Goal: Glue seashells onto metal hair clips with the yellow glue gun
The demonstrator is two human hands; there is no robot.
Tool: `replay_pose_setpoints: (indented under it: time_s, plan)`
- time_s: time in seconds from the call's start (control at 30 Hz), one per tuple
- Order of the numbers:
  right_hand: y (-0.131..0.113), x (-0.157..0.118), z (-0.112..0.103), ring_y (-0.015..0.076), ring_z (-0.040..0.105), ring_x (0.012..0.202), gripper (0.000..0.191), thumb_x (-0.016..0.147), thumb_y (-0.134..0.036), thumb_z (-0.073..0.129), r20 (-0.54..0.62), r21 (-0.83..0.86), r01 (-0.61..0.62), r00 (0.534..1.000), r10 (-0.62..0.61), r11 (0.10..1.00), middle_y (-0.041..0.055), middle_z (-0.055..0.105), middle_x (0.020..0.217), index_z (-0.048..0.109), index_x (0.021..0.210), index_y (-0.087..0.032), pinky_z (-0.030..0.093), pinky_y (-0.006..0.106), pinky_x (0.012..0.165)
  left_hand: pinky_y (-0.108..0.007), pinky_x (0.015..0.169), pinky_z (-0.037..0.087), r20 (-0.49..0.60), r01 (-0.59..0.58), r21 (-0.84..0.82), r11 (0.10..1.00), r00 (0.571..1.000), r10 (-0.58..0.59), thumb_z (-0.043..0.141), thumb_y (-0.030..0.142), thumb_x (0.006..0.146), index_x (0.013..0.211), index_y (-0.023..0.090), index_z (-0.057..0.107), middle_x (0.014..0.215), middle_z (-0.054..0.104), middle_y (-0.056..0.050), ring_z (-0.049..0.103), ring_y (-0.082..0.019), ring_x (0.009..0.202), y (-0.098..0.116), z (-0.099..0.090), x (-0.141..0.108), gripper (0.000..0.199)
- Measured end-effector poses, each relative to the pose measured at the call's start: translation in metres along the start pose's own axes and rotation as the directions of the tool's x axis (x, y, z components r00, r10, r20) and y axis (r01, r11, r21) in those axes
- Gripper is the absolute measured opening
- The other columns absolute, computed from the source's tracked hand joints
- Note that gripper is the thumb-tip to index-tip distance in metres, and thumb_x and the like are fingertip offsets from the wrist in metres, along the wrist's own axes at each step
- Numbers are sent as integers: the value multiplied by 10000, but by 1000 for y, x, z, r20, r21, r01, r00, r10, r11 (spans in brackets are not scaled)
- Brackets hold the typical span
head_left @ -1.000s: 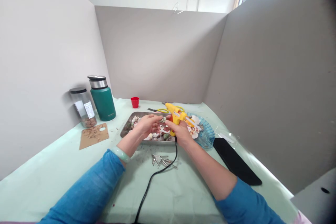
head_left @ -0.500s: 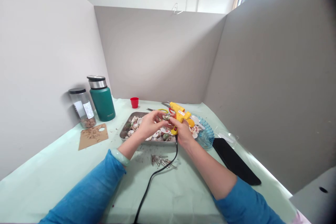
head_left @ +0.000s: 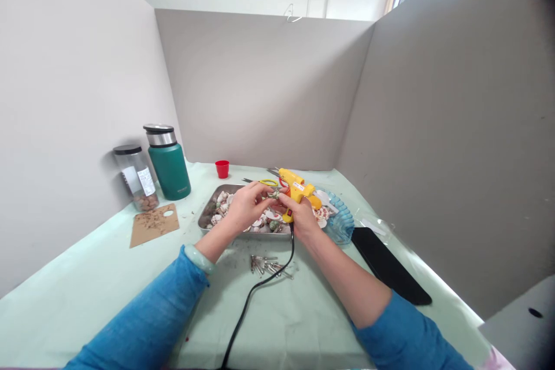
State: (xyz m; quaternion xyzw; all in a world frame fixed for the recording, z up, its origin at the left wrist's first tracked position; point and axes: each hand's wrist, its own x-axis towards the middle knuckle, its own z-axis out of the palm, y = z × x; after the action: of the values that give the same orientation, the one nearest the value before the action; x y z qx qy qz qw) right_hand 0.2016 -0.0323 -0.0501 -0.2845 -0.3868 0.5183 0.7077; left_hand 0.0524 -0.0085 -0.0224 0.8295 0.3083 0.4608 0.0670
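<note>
My right hand (head_left: 302,217) is closed around a yellow hot glue gun (head_left: 299,189), its nozzle tilted up and to the left. A black cord (head_left: 260,284) runs from the handle down to the front edge. In the fingers of my left hand (head_left: 250,206) is a small greenish shell (head_left: 274,193), and my right fingertips are close against it; whether they touch it I cannot tell. Both hands are above a metal tray (head_left: 208,224) of mixed seashells (head_left: 223,202). In front of the tray lies a pile of small metal clips (head_left: 266,265).
To the right are a blue scalloped glass dish (head_left: 342,222) with shells and a long black object (head_left: 390,266). Scissors (head_left: 269,182) and a red cup (head_left: 222,169) are behind the tray. On the left are a green bottle (head_left: 169,167), a jar (head_left: 136,179) and a brown card (head_left: 154,225).
My hands stay almost where they were. The fingers have shifted slightly around the shell, and the glue gun's nozzle has moved a touch left.
</note>
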Motion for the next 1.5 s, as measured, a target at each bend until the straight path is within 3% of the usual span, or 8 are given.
replay_pose_setpoints:
  time_s: [0.5,0.67,0.83,1.0,1.13,1.33,1.5]
  plan:
    - [-3,-3,1,141,625,669,307,599,-266,780,18,-30,17,1000,-16,999,-16,627,773,606,836,-176,561,304,676,-238,646,454,46,33,-39,999,998,-31,601,203,796,903,190,628,886,628,-37,571,-121,684,1,1,0,112]
    - [-1,-2,0,171,644,773,296,608,-248,774,13,-10,54,998,-54,999,-2,653,839,616,849,-181,564,330,732,-233,611,471,53,136,-197,971,990,-128,618,226,774,979,187,579,901,629,-34,585,-118,675,2,4,1,213]
    - [2,-1,-2,183,654,805,329,610,-268,765,32,-32,76,997,-75,997,13,679,917,625,895,-184,560,330,734,-224,522,477,123,342,-416,843,939,-320,665,324,741,983,166,547,937,638,-51,599,-104,605,2,3,3,312]
    - [2,-1,-1,192,659,826,362,609,-283,764,51,-67,68,997,-65,995,27,688,949,634,932,-184,566,317,718,-241,516,499,311,520,-526,673,854,-417,692,330,723,997,129,601,747,656,-33,606,-120,564,10,-1,5,352]
    - [1,-3,2,182,659,745,372,614,-323,764,35,-107,69,997,-66,992,34,692,897,634,930,-175,567,288,620,-240,518,510,318,527,-611,591,847,-427,711,311,708,946,115,610,808,663,-53,631,-127,605,10,-6,7,324]
    - [-6,-8,5,119,595,549,361,649,-356,740,44,-183,78,996,-71,980,17,673,801,591,922,-174,499,226,451,-262,542,541,204,465,-759,456,835,-512,730,272,704,945,132,528,734,634,-21,653,-143,619,-10,-14,11,345]
    - [-7,-10,6,89,538,447,361,662,-368,729,68,-195,77,996,-65,978,-13,655,701,560,920,-183,456,215,421,-271,618,562,285,496,-812,308,797,-532,722,122,686,978,106,554,773,646,-42,673,-147,658,-22,-14,11,337]
